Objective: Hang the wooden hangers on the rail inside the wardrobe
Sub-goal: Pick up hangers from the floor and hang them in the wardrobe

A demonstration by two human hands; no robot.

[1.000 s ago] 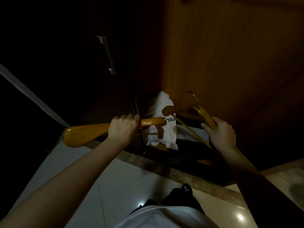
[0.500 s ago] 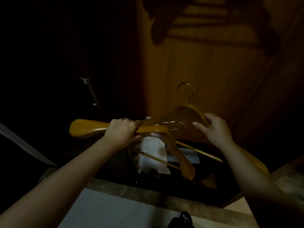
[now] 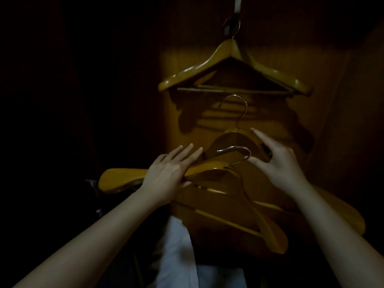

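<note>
Dark wardrobe (image 3: 207, 121), hung hanger (image 3: 230, 59) overhead

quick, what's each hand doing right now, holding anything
Left hand: fingers stretched out, thumb pinning the front hanger.
Right hand: open, fingers spread around the rear hanger, thumb by a metal hook.

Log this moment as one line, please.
stage: pre-hang | left hand: fingers extended over near wooden hanger | right hand: on rear hanger | hung hangers: above | rail: not visible
</note>
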